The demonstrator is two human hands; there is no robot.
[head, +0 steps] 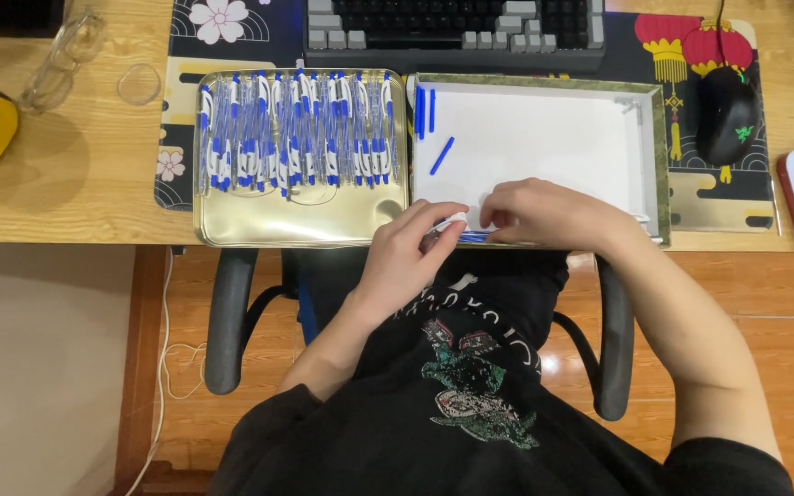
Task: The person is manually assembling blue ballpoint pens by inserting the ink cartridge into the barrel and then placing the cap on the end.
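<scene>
Gold tray (300, 225) packed with pens (296, 129), white box (544, 138) — few blue caps (442, 155), left hand (406, 257) grip on pen barrel (449, 220), right hand (544, 213) grip — cannot tell.

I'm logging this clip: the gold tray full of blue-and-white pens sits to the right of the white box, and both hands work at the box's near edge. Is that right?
Not quite. The head view shows the gold tray of blue-and-white pens to the left of the white box, not the right. The rest stands: the left hand and right hand work at the box's near edge.
</scene>
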